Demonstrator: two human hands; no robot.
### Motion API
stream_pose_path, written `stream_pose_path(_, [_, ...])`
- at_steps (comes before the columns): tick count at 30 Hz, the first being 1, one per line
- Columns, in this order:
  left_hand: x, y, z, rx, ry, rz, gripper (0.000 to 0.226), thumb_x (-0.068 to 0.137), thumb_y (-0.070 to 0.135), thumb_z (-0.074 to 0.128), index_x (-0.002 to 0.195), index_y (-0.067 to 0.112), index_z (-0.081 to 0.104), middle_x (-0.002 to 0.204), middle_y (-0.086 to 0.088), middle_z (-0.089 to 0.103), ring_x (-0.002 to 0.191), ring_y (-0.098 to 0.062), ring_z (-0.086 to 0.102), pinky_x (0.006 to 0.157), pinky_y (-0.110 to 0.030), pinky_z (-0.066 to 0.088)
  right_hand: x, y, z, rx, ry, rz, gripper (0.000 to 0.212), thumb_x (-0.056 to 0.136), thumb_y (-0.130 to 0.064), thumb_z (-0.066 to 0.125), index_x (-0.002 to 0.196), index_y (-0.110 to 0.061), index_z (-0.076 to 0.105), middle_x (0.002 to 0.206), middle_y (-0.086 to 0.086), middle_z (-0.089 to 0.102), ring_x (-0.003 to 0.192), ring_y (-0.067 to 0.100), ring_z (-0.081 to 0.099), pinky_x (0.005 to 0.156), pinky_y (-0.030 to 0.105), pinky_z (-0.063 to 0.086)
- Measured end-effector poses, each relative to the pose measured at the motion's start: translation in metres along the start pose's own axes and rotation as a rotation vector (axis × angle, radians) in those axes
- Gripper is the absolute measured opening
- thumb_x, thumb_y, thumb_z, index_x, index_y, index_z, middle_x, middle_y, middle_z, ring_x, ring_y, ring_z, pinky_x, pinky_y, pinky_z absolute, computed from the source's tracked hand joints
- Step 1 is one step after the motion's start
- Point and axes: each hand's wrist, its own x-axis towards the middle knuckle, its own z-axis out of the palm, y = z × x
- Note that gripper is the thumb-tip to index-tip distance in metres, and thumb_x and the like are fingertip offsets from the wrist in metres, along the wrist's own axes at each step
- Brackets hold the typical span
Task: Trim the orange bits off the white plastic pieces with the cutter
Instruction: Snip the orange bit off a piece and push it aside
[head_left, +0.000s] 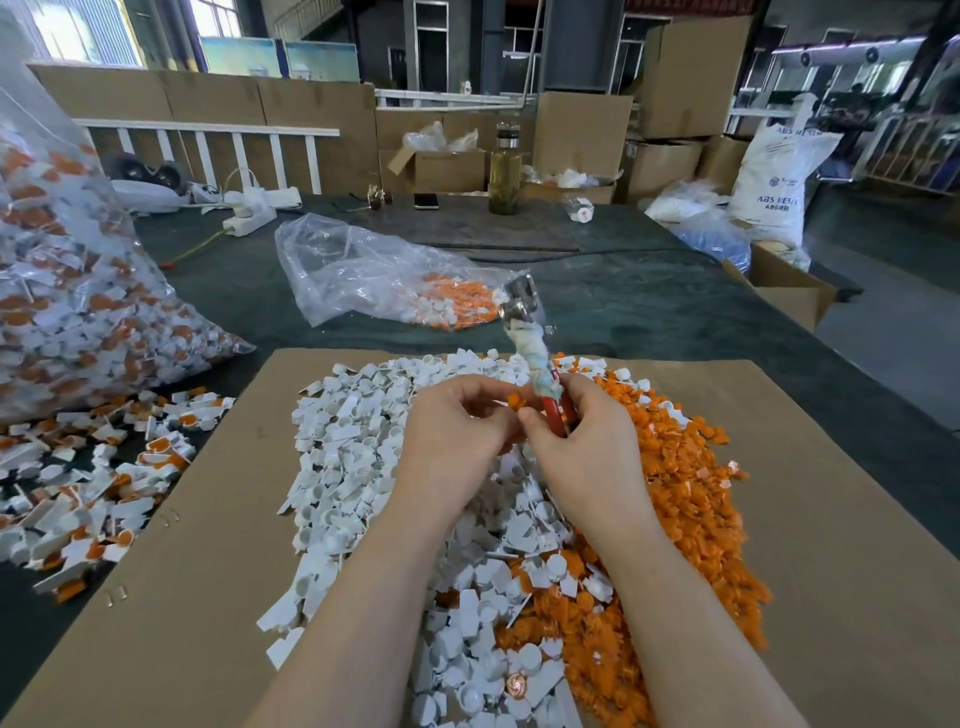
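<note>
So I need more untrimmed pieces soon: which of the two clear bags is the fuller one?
The big bag at the far left, bulging with white-and-orange pieces. The other bag, beyond the cardboard, lies mostly flat.

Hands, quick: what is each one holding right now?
Left hand: fingers pinch a small orange plastic bit.
Right hand: grips the red-handled metal cutter, head pointing up.
</note>
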Motion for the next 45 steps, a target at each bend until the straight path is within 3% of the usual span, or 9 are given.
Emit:
stream_pose_path(2, [-0.0001,0.0001,0.0003,0.000,-0.003,-0.005,0.019,0.082,0.003,0.073,0.084,0.021,0.079,0.073,-0.002,0.075,0.077,-0.029,0.073,0.078,-0.047,0.061,-0.0001,0.0001,0.0008,-0.020,0.008,-0.002,0.020,0.092,-0.022,0.065,0.112,-0.019,0.064,0.094,-0.010,0.065,0.085,0.004,0.062,0.075,0.024,0.053])
stream_pose_path(5, [-0.0002,0.0007,0.0012,-0.036,-0.026,-0.039,0.012,0.082,0.007,0.076,0.087,0.017,0.078,0.075,-0.003,0.076,0.078,-0.025,0.074,0.079,-0.044,0.061,0.0000,0.0012,0.0013,-0.037,0.050,-0.011,0.021,0.092,-0.025,0.064,0.112,-0.018,0.064,0.095,-0.010,0.066,0.082,0.002,0.060,0.066,0.015,0.046])
stream_pose_path(10, [0.0027,-0.0002,-0.0017,-0.140,0.029,-0.076,0.011,0.080,0.006,0.079,0.090,0.009,0.075,0.071,-0.003,0.075,0.068,-0.015,0.074,0.069,-0.028,0.062,-0.0008,0.0033,-0.0008,-0.036,0.134,-0.017,0.006,0.093,-0.032,0.062,0.096,-0.026,0.060,0.071,-0.016,0.058,0.069,-0.007,0.055,0.051,0.012,0.037])
stream_pose_path(16, [0.0026,0.0030,-0.0020,-0.221,0.067,-0.079,0.012,0.079,0.003,0.080,0.081,0.012,0.072,0.069,-0.004,0.075,0.069,-0.019,0.075,0.061,-0.021,0.059,0.0014,0.0066,-0.0022,-0.066,0.116,-0.001,0.015,0.092,-0.029,0.064,0.105,-0.021,0.063,0.078,-0.018,0.059,0.070,-0.002,0.058,0.059,0.015,0.040])
stream_pose_path(22, [0.0006,0.0050,-0.0020,-0.140,0.059,-0.045,0.011,0.077,0.005,0.081,0.085,0.012,0.075,0.071,-0.004,0.075,0.068,-0.016,0.075,0.062,-0.021,0.059,-0.0016,0.0037,0.0009,-0.131,0.209,-0.039,0.021,0.088,-0.029,0.069,0.099,-0.034,0.052,0.075,-0.023,0.055,0.069,-0.011,0.055,0.055,0.017,0.035])
stream_pose_path(29, [-0.0027,0.0082,0.0024,0.036,0.053,0.079,0.007,0.079,0.014,0.081,0.079,0.021,0.079,0.067,0.005,0.074,0.069,-0.017,0.072,0.075,-0.037,0.062,-0.0049,0.0020,0.0032,-0.212,0.276,-0.083,0.036,0.082,-0.027,0.074,0.097,-0.041,0.043,0.069,-0.025,0.051,0.051,-0.003,0.047,0.053,0.014,0.033])
stream_pose_path(31, [-0.0023,0.0083,0.0018,0.062,0.051,0.087,0.006,0.079,0.014,0.080,0.081,0.020,0.079,0.068,0.006,0.074,0.069,-0.017,0.072,0.074,-0.036,0.062,-0.0043,0.0029,0.0034,-0.220,0.273,-0.082,0.036,0.082,-0.027,0.074,0.097,-0.041,0.044,0.064,-0.023,0.048,0.050,-0.003,0.045,0.052,0.015,0.031])
stream_pose_path(36, [-0.0022,0.0079,0.0026,0.170,0.030,0.136,0.012,0.080,0.013,0.079,0.079,0.025,0.079,0.070,0.012,0.073,0.066,0.001,0.066,0.064,-0.013,0.053,-0.0017,0.0053,0.0026,-0.228,0.235,-0.072,0.028,0.084,-0.023,0.072,0.100,-0.033,0.052,0.068,-0.025,0.048,0.054,-0.002,0.046,0.053,0.017,0.032])
stream_pose_path(45, [-0.0002,0.0033,0.0032,0.129,0.094,0.094,0.009,0.081,0.017,0.078,0.079,0.026,0.077,0.069,0.012,0.073,0.065,-0.009,0.069,0.062,-0.021,0.058,0.0019,0.0075,-0.0023,-0.170,0.153,-0.040,0.022,0.090,-0.019,0.064,0.111,-0.022,0.062,0.074,-0.023,0.051,0.063,-0.005,0.052,0.053,0.010,0.031])
